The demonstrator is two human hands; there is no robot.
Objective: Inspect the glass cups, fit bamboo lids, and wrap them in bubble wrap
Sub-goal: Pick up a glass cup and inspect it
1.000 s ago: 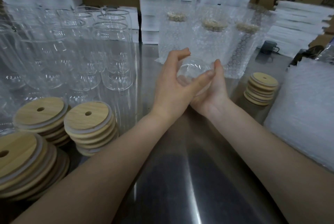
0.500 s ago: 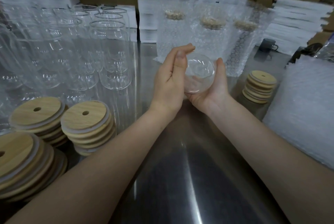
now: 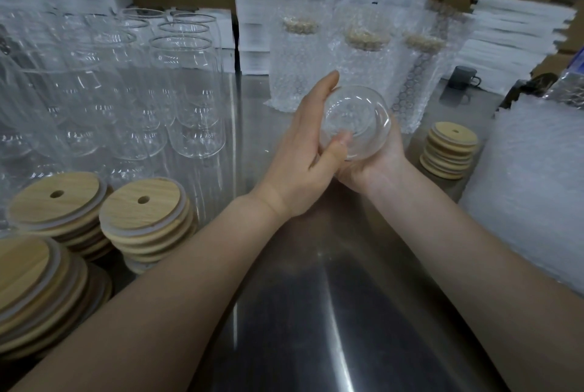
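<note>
The glass cup (image 3: 355, 121) is held above the steel table (image 3: 316, 312), a little toward 1 o'clock from the middle. It lies on its side with one round end facing the person, I think so that light passes through it for the inspection. The right hand (image 3: 379, 167) cradles it from 5 o'clock with fingers curled around it, and the left hand (image 3: 300, 167) lays straight fingers flat on its 9 o'clock side, thumb at the near edge, probably to turn it. The right fingertips are hidden behind the glass, and I cannot tell if the facing end is mouth or bottom.
</note>
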